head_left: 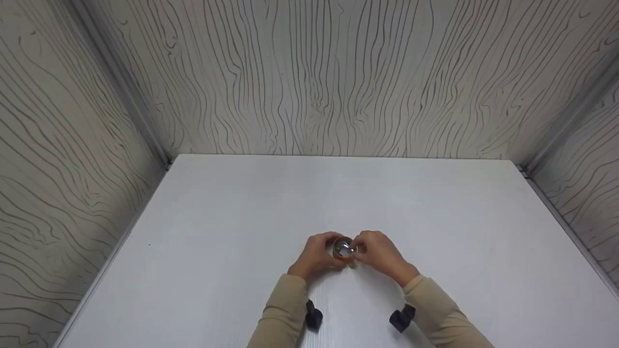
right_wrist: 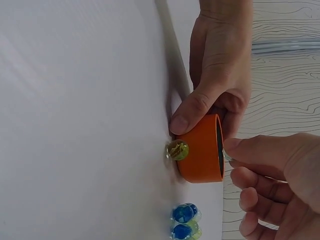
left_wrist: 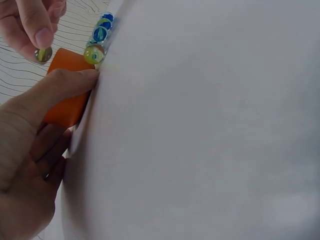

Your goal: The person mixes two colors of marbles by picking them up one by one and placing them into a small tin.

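Observation:
My left hand grips a small orange cup that stands on the white table, its thumb along the cup's near side. The cup's inside looks shiny and silvery in the head view. At the cup's mouth, my right hand pinches a clear glass marble with a yellowish streak between thumb and fingertip. Another marble, yellow-green, lies on the table beside the cup wall. Several blue and green marbles sit close together a little farther along. What lies inside the cup is hidden.
The white tabletop spreads around both hands. Wood-grain panels rise at its back and sides. A dark wrist camera hangs under the left sleeve, and another dark camera under the right.

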`<state>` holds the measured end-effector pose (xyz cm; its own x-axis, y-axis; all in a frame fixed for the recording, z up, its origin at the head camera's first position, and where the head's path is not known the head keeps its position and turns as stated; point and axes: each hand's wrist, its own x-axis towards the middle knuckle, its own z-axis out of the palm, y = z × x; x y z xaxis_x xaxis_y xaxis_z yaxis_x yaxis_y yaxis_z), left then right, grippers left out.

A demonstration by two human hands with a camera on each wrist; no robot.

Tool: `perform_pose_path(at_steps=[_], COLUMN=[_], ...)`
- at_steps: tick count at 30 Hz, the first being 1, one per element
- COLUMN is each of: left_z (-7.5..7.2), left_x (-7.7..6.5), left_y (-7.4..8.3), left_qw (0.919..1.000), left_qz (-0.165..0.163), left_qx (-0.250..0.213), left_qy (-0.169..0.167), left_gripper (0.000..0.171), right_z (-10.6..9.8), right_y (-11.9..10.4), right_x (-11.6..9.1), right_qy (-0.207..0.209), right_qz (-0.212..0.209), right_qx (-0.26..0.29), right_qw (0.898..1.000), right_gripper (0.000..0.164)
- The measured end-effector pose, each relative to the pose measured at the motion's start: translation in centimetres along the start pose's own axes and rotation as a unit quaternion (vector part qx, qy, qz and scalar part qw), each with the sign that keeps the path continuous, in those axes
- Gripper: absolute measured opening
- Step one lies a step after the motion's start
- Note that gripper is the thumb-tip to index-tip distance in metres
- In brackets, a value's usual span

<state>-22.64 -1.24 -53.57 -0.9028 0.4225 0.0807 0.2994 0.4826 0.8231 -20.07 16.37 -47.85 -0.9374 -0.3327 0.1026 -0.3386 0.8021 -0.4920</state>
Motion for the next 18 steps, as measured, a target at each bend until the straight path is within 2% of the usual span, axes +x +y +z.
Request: perform_pose_path(at_steps=[18], left_z=[-0.03], left_x=[-0.04], left_y=[-0.15], left_qw=[1.0], left_qz=[0.006], left_qx=[-0.002], left_qy=[0.002], left_gripper=[0.054], right_z=[0.22], right_y=[0.27], right_x=[0.11], right_qy=[0.004], right_qz=[-0.024], right_qx=[0.021], right_qw=[0.999], right_gripper=[0.009])
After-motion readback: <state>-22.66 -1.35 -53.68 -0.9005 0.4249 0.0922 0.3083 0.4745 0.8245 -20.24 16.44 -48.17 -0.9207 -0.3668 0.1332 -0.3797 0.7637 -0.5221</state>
